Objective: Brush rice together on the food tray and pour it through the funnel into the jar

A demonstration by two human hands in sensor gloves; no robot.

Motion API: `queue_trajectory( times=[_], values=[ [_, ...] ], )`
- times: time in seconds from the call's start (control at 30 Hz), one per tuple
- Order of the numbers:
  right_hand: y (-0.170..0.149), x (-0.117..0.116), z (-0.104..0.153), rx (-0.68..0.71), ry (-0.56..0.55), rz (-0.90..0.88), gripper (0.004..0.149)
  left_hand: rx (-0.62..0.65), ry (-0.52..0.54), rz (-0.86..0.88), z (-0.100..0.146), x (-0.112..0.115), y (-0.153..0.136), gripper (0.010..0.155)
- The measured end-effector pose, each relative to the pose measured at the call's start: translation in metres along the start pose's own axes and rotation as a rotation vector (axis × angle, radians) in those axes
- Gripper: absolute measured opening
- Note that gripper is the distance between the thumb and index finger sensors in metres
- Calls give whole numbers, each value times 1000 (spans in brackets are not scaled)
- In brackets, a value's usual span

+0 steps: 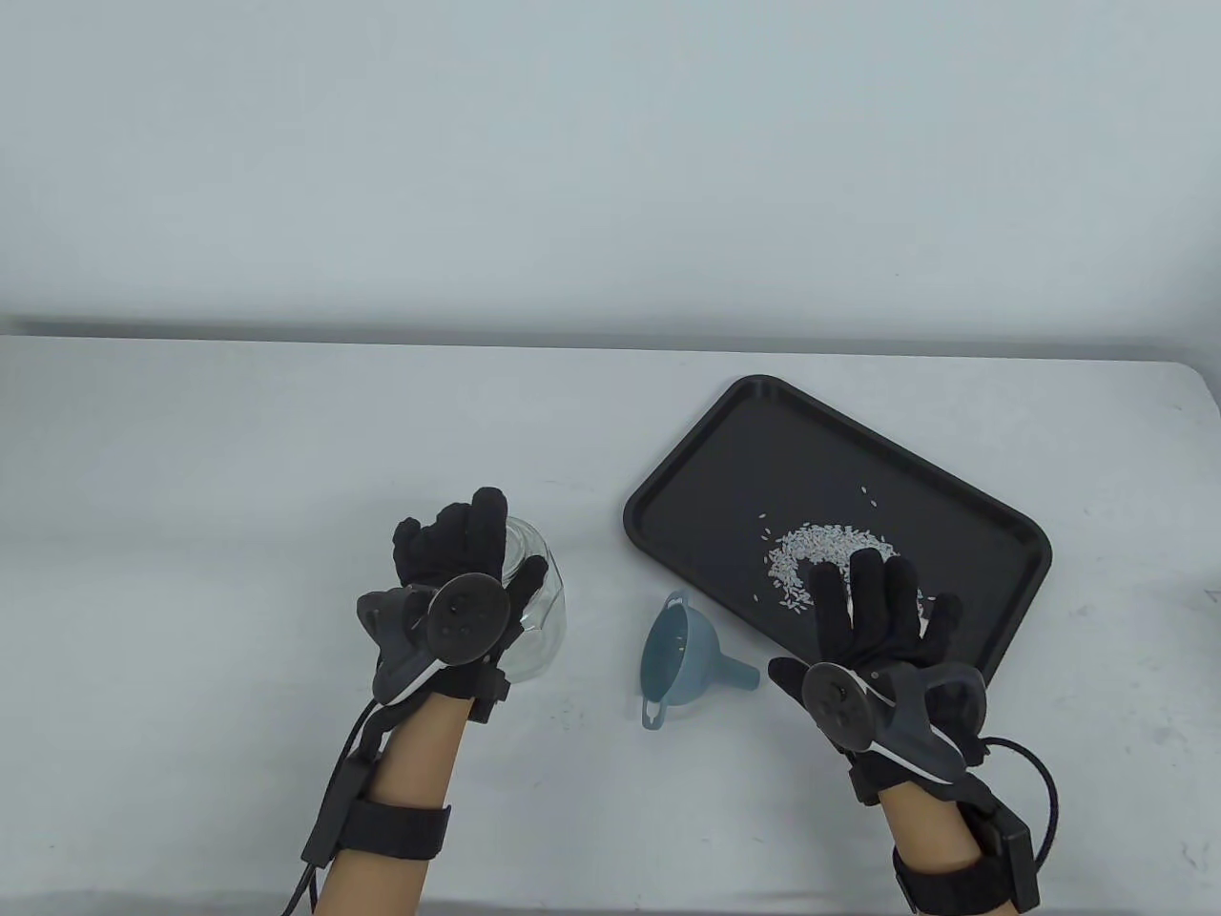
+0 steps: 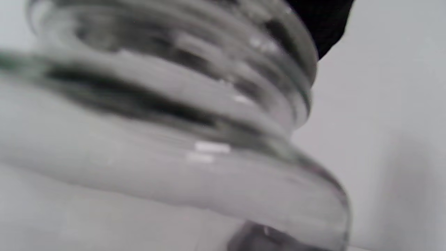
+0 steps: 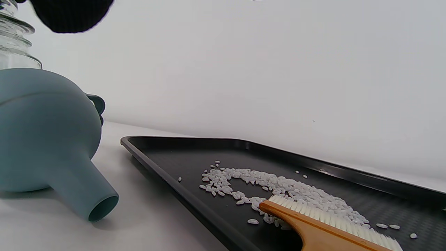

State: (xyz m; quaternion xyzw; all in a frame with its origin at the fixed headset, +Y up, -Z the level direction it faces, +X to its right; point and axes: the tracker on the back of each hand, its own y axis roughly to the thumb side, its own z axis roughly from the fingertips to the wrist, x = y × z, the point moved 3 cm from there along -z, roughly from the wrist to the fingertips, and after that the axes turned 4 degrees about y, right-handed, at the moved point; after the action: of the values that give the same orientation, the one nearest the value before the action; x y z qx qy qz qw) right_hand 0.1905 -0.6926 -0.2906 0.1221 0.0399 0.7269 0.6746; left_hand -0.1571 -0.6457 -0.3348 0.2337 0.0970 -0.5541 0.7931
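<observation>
My left hand (image 1: 474, 549) grips a clear glass jar (image 1: 534, 596) that stands on the table, fingers curled over its top. The jar's threaded neck (image 2: 174, 104) fills the left wrist view. A blue funnel (image 1: 682, 668) lies on its side between the jar and a black food tray (image 1: 725, 458). White rice (image 1: 825, 549) sits in a loose heap on the tray. My right hand (image 1: 873, 601) hovers over the tray's near edge with fingers straight and spread. Under it a wooden brush (image 3: 313, 223) with white bristles lies against the rice (image 3: 278, 188); the table view hides the brush.
The white table runs back to a plain white wall. A few stray grains lie apart from the heap on the tray (image 3: 195, 153). The funnel (image 3: 45, 136) has its spout toward the tray's near corner, with the jar (image 3: 14, 45) behind it.
</observation>
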Motion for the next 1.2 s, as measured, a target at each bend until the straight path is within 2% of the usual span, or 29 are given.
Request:
queue_trajectory(
  times=[0.13, 0.27, 0.43, 0.5, 0.7, 0.83, 1.07, 1.2],
  values=[
    [0, 0, 0, -4, 2, 4, 92, 2, 95, 70, 6, -22, -3, 80],
    [-1, 2, 1, -16, -5, 7, 92, -28, 178, 115, 24, -42, -20, 80],
    [-2, 2, 1, -22, -13, 9, 92, -129, 246, 104, 48, -51, -57, 80],
    [-2, 2, 1, -22, -13, 9, 92, -180, 239, 104, 54, -50, -70, 80],
    [-1, -1, 1, -19, -1, 17, 92, -285, 127, -11, 68, -31, -106, 80],
    [1, -4, 0, -12, 12, 26, 92, -356, -40, -55, 74, -6, -123, 78],
    [2, -8, -1, -7, 32, 38, 92, -399, -253, -97, 79, 30, -137, 80],
    [3, -7, -1, -8, 40, 36, 92, -425, -328, -129, 82, 40, -143, 79]
  ],
)
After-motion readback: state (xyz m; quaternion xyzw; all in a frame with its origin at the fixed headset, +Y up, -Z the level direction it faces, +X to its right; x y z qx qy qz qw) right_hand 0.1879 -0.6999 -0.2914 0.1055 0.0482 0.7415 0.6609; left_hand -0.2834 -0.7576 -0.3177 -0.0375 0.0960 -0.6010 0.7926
